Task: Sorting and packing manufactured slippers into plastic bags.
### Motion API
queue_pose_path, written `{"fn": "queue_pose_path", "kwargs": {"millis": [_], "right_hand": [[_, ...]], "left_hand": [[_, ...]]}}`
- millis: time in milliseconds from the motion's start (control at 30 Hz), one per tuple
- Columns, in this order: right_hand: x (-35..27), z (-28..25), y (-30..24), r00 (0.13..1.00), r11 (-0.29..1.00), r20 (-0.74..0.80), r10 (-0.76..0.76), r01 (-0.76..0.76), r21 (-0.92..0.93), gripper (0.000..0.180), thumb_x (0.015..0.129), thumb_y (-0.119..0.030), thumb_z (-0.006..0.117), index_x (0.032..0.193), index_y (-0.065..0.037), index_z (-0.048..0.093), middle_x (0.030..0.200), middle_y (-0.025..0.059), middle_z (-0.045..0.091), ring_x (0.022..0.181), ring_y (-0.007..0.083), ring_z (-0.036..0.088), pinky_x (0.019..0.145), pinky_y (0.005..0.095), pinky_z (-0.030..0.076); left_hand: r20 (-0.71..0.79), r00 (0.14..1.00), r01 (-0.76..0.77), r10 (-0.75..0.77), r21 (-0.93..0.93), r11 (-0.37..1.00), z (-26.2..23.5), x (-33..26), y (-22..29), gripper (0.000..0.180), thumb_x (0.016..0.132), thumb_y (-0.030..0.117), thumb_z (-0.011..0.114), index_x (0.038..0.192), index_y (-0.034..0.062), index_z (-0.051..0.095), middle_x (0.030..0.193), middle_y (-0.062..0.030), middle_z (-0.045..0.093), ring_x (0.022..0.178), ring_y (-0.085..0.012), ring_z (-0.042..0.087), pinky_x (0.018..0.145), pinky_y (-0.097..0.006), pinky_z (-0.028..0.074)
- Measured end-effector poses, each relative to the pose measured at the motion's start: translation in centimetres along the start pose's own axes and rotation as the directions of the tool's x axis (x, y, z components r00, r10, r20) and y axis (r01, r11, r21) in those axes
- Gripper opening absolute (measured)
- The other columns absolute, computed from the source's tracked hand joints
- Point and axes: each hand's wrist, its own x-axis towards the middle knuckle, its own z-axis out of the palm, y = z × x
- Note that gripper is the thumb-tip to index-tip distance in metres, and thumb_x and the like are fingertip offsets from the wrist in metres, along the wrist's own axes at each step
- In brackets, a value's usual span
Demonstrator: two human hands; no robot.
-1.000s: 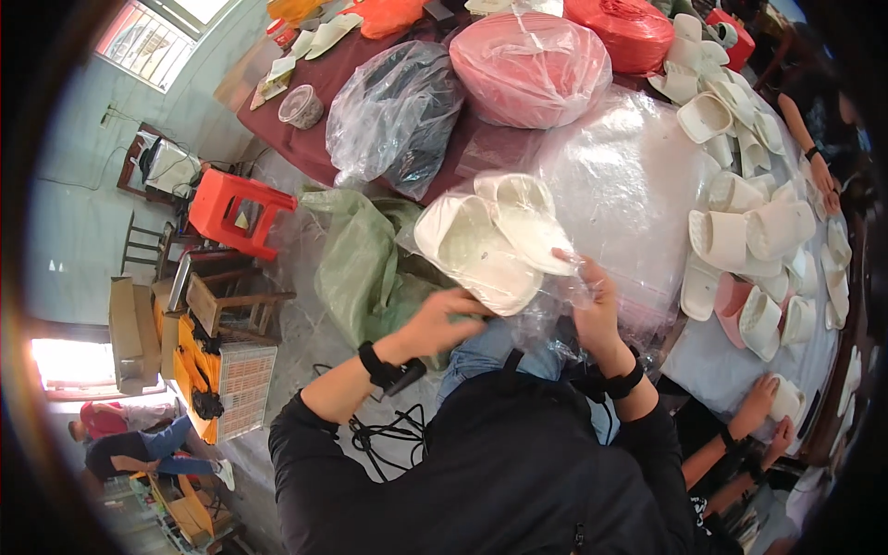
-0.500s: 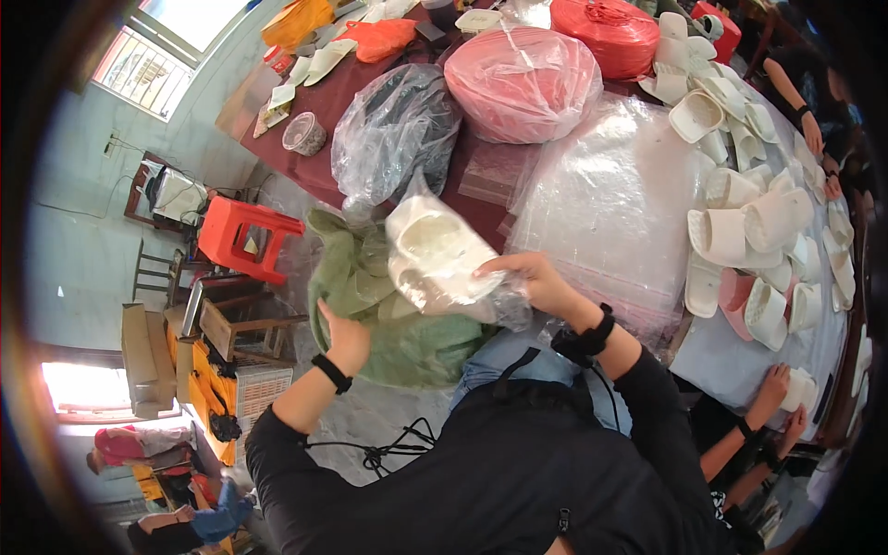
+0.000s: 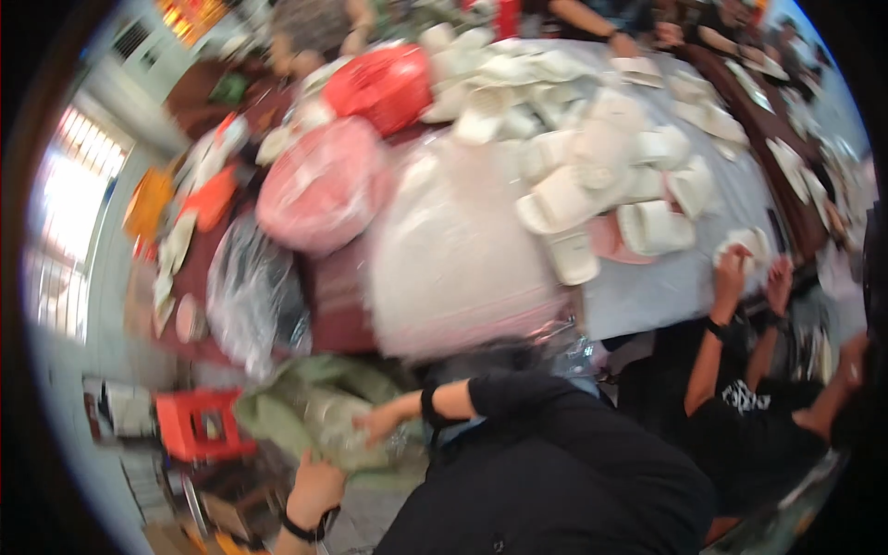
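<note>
Loosely spread fingers on the person's right hand point(image 3: 384, 423) hang over the mouth of a large, soft, olive-green woven sack point(image 3: 273, 407), with nothing visible in the grasp. Fingertips of the left hand point(image 3: 313, 487) meet the sack's near edge; blur hides whether they pinch it, so I cannot tell if that grip is closed.

From the head view, the sack sits below the table's near edge, its mouth gaping upward, with pale, shiny, plastic-wrapped contents point(image 3: 328, 416) inside. Left of it stands a red plastic stool point(image 3: 197, 421). On the dark red tablecloth point(image 3: 335, 310) beyond lie a clear plastic bag with dark contents point(image 3: 250, 296), a rounded pink bundle in clear plastic point(image 3: 324, 185) and, farther back, a bright red bundle point(image 3: 384, 88). Right of these spreads a broad stack of flat, clear plastic bags point(image 3: 458, 250), beside a heap of white slippers point(image 3: 587, 176). At far right, a co-worker's hands point(image 3: 733, 261) hold a white slipper point(image 3: 757, 245).
</note>
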Motion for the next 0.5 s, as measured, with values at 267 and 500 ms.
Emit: {"fn": "queue_pose_path", "kwargs": {"millis": [267,500], "right_hand": [[-6.2,1.5,-2.1,0.965,0.772,0.192,0.179,-0.259,0.58,0.052,0.084,-0.018,0.055,0.135,-0.014,0.044,0.122,0.0155,0.057,0.112,0.0271,0.053,0.096,0.0423,0.039],[-7.2,0.8,-1.4,0.987,0.924,-0.017,0.159,-0.143,0.356,0.047,0.084,-0.018,0.055,0.13,-0.013,0.048,0.117,0.0156,0.058,0.107,0.0278,0.054,0.093,0.0423,0.04]], "left_hand": [[-0.083,0.996,-0.021,-0.008,-0.334,0.942,5.4,-0.8,-3.5,0.023,0.081,0.021,0.052,0.089,0.001,0.059,0.09,-0.0225,0.061,0.089,-0.0393,0.057,0.073,-0.047,0.045],[-0.174,0.975,-0.201,0.14,-0.411,0.889,10.4,3.1,-7.4,0.017,0.079,0.014,0.053,0.084,-0.002,0.055,0.077,-0.0241,0.055,0.073,-0.0423,0.052,0.063,-0.047,0.041]]}}
